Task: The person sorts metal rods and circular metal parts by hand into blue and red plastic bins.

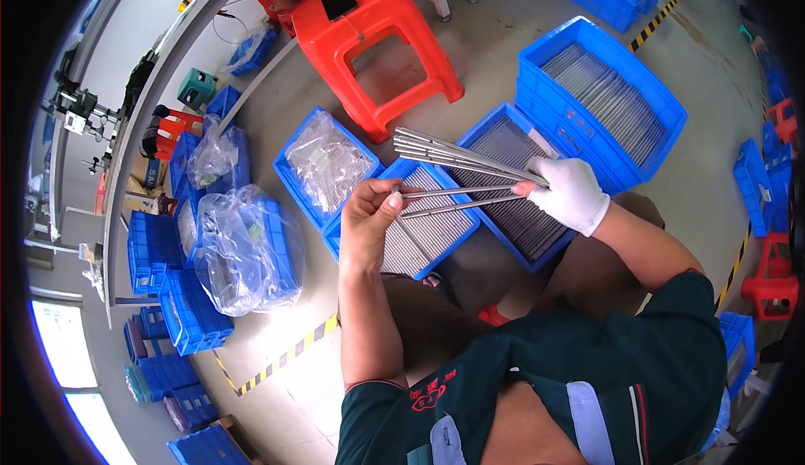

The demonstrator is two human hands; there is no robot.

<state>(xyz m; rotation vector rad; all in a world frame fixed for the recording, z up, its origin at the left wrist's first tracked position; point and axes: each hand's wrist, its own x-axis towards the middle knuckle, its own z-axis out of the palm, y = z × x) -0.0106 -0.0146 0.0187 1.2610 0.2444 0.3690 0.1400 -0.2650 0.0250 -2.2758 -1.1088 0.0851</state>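
Observation:
My right hand [572, 195], in a white glove with bare fingertips showing, grips a bundle of thin metal rods [470, 160] by their near ends. The rods fan out toward the left above the crates. My bare left hand [371, 218] pinches the left end of a metal rod [453, 191] between thumb and fingers; its other end reaches my right fingertips. Another rod slants just below it. Under my hands stand a blue crate [480, 223] with rows of pale rods and a blue crate [532, 267] with darker rods.
A red plastic stool [323, 54] with a dark flat object on top stands ahead. At right, stacked blue crates [549, 117] hold more rods. A plastic-covered crate [281, 167] sits left of centre; bagged crates [289, 247] stand farther left, beside a metal frame [126, 163].

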